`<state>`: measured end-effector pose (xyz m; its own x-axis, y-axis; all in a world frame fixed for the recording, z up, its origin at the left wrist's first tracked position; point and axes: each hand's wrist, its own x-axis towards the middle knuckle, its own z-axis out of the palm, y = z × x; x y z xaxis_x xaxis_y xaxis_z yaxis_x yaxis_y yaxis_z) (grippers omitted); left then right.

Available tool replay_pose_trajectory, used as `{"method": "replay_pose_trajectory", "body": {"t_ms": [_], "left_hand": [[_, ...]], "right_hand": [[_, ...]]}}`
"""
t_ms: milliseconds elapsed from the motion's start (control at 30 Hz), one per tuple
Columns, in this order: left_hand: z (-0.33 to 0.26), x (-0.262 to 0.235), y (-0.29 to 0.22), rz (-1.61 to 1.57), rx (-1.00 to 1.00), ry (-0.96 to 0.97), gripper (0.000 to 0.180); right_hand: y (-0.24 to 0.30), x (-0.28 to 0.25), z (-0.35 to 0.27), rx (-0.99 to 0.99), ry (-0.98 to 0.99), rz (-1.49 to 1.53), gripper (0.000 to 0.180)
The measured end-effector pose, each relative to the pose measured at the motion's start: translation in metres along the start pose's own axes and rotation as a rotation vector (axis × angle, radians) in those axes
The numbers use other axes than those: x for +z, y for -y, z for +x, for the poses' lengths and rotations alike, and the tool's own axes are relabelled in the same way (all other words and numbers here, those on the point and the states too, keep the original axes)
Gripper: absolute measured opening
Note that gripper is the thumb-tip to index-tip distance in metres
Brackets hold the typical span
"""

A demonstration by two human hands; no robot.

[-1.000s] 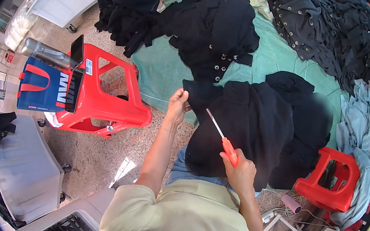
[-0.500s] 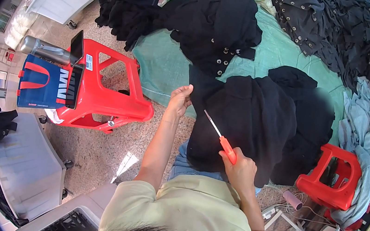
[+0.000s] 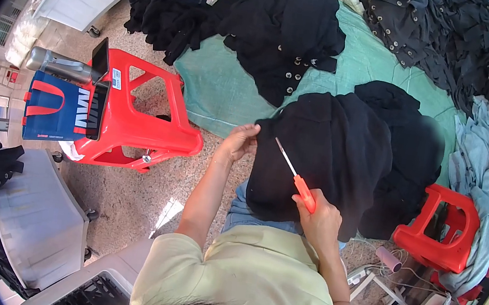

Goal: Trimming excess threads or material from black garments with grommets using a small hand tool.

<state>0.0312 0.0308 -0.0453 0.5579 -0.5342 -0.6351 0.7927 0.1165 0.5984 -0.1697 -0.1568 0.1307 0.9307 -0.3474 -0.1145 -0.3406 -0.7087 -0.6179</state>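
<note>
Fingers (image 3: pixel 252 130) of L hand (image 3: pixel 238 142), head cam, are pinched on L edge of black cloth garment (image 3: pixel 327 132), draped over blue-denim lap (image 3: pixel 237 206); slim metal-shafted tool w/ orange-red handle (image 3: pixel 301 189) is gripped in R hand (image 3: pixel 322 219), fingers curled round, tip aimed up-L.

A black garment (image 3: pixel 326 145) across the person's jeans (image 3: pixel 238 208), a green sheet (image 3: pixel 217 99) over speckled floor (image 3: pixel 120 204) from their eleven to two o'clock, black clothes (image 3: pixel 286 25) on it at twelve, a buttoned heap (image 3: pixel 406 29) at one, a red stool (image 3: pixel 131 125) on the floor at ten, bearing a flask (image 3: pixel 61 63)
</note>
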Motion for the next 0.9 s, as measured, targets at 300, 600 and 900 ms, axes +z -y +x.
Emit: {"method": "replay_pose_trajectory", "body": {"t_ms": [300, 600, 900], "left_hand": [[-0.023, -0.009, -0.035, 0.075, 0.250, -0.160, 0.020], [-0.063, 0.037, -0.010, 0.038, 0.077, -0.028, 0.022], [-0.071, 0.005, -0.005, 0.081, 0.102, -0.166, 0.017]], "right_hand": [[0.006, -0.007, -0.009, -0.003, 0.174, -0.011, 0.029], [-0.001, -0.024, -0.018, -0.012, 0.127, -0.029, 0.029], [-0.003, -0.063, -0.036, -0.070, 0.362, -0.167, 0.029]]}}
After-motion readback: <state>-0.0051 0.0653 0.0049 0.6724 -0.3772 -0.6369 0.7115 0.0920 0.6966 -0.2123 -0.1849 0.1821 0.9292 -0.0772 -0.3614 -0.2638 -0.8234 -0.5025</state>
